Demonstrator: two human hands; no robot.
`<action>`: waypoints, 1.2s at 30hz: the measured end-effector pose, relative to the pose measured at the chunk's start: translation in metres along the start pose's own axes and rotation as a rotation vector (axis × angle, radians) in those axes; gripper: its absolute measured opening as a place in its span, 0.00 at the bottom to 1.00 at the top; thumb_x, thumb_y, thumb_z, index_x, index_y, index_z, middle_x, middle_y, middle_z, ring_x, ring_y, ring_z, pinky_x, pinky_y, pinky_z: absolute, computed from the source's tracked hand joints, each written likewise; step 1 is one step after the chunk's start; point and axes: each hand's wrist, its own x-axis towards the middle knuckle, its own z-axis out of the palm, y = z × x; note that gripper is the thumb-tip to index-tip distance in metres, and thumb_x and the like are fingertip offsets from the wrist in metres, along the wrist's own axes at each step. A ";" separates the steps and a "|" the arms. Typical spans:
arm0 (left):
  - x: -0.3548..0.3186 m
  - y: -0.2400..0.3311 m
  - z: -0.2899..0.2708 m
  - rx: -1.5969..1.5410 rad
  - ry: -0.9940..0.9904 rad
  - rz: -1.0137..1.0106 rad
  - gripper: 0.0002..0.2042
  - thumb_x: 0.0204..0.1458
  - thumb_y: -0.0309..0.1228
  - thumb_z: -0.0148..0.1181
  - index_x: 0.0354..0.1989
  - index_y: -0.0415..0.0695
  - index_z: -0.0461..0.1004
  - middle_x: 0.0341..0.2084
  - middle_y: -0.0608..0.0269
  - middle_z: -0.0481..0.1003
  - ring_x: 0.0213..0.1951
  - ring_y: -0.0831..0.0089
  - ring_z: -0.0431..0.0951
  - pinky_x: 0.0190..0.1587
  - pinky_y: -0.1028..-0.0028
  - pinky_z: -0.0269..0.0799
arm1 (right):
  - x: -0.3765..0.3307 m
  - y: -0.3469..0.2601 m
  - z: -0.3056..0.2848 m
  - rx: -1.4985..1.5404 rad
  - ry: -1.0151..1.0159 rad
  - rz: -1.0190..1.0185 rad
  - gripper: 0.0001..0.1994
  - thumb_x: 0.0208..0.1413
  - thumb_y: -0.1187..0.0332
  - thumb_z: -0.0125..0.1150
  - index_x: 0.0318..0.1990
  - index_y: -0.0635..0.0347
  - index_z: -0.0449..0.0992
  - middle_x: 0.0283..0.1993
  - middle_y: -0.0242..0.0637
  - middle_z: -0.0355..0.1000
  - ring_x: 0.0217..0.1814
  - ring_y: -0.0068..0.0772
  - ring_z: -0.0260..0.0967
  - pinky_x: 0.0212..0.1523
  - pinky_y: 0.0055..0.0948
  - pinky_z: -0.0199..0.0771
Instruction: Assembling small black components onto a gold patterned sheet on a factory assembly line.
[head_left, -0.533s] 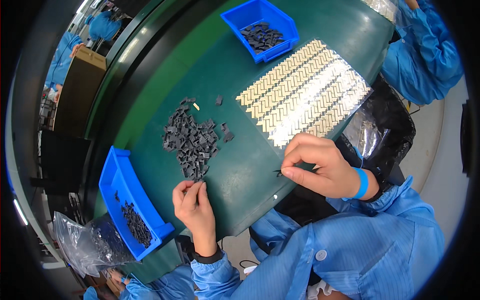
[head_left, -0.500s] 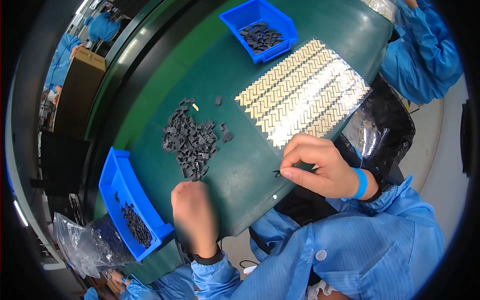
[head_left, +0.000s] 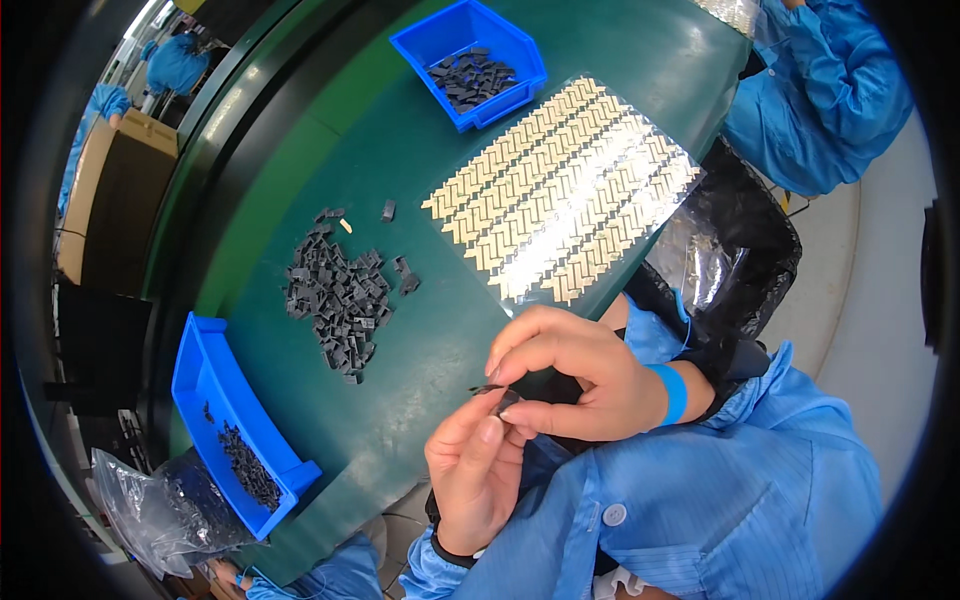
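In front of my body, at the table's near edge, both hands meet fingertip to fingertip. My left hand (head_left: 476, 475) is closed in a pinch on a small dark grey plastic block (head_left: 508, 402), partly covered by fingers. From the right, my right hand (head_left: 590, 375) reaches over it, thumb against the block and index finger by a thin black piece (head_left: 486, 388). That piece is too small to make out fully. A pile of dark grey blocks (head_left: 335, 295) lies on the green table, left of and beyond my hands.
A clear sheet with rows of pale yellow pieces (head_left: 560, 190) lies beyond my right hand. One blue bin (head_left: 525, 92) holds dark blocks; another blue bin (head_left: 290, 490) at left holds tiny black parts. A black bag (head_left: 745, 250) hangs right of the table. A person in blue (head_left: 820, 110) sits far right.
My left hand has come from the pile's near edge toward my body, now with a dark block. My right hand has moved left and nearer, bringing its thin black piece to the left fingertips.
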 end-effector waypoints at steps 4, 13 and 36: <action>0.000 -0.002 0.000 0.117 -0.047 0.069 0.13 0.55 0.23 0.51 0.48 0.35 0.70 0.46 0.54 0.72 0.45 0.70 0.73 0.49 0.70 0.70 | -0.004 -0.003 0.000 0.083 0.026 0.090 0.12 0.47 0.77 0.63 0.40 0.66 0.70 0.44 0.43 0.66 0.44 0.32 0.66 0.45 0.26 0.67; 0.001 -0.008 0.000 0.500 0.107 0.349 0.11 0.52 0.19 0.54 0.44 0.31 0.72 0.38 0.49 0.75 0.40 0.67 0.77 0.45 0.71 0.74 | -0.015 -0.002 0.009 0.473 0.106 0.290 0.03 0.53 0.81 0.54 0.35 0.67 0.69 0.46 0.43 0.61 0.45 0.26 0.64 0.44 0.23 0.71; 0.002 -0.008 0.005 0.517 0.090 0.381 0.13 0.47 0.14 0.57 0.43 0.32 0.73 0.39 0.50 0.75 0.40 0.70 0.76 0.45 0.75 0.72 | -0.013 -0.003 0.014 0.201 0.153 0.240 0.02 0.52 0.80 0.56 0.30 0.66 0.69 0.42 0.41 0.64 0.40 0.24 0.65 0.40 0.21 0.70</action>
